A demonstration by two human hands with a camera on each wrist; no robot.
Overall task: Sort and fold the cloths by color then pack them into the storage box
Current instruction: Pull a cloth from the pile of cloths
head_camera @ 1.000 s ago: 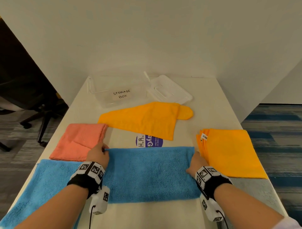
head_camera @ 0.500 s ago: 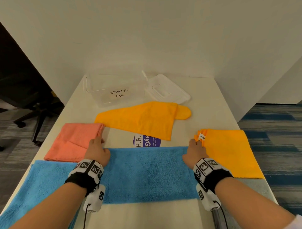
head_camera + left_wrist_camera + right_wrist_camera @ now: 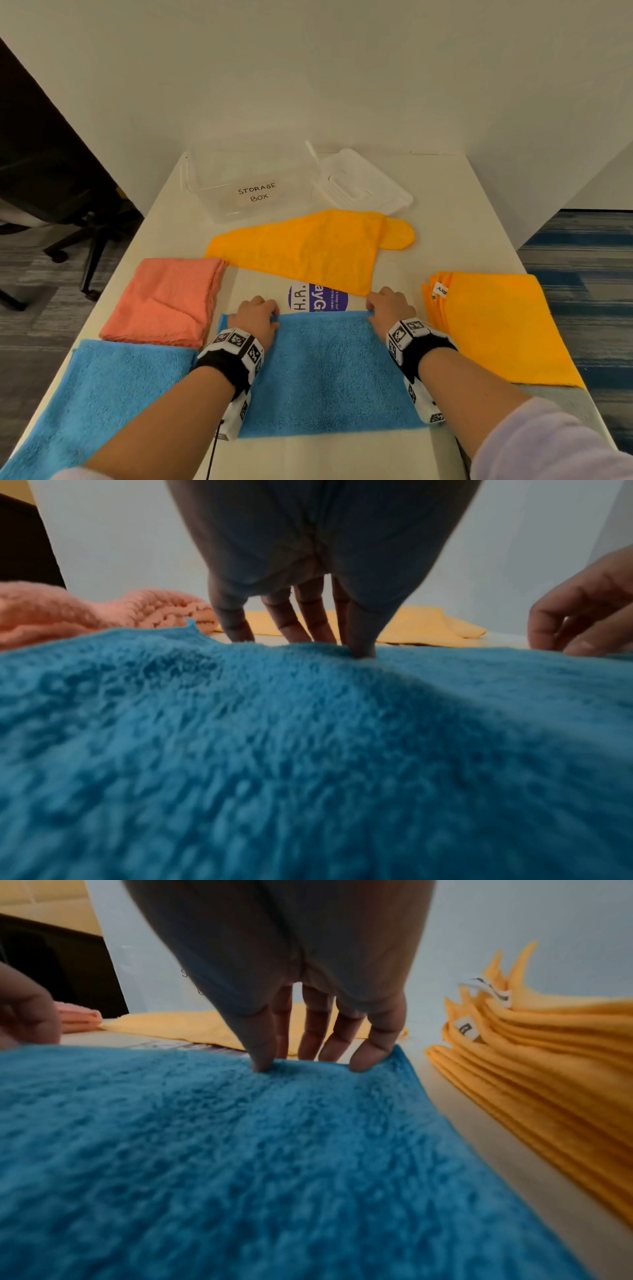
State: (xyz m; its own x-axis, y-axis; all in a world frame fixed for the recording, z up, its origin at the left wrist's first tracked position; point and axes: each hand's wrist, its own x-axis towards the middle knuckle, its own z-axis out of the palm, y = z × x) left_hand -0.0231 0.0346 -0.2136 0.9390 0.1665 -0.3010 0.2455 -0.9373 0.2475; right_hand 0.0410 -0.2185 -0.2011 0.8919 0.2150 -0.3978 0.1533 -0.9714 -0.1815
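Left hand (image 3: 255, 317) and right hand (image 3: 388, 308) pinch blue cloth (image 3: 329, 370) far edge, 12 o'clock side; likely aligning fold; box (image 3: 205, 192) unpacked.

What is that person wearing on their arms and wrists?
Each wrist wears a black band topped with white blocks printed with black square-pattern markers. A small white camera unit, also marked, hangs under each wrist, and a thin black cable trails from the left one. Pale lilac sleeves are pushed up the forearms. The hands are bare.

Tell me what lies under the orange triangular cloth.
A purple round sticker pokes out beneath the orange triangular cloth on the white table; its far part stays hidden.
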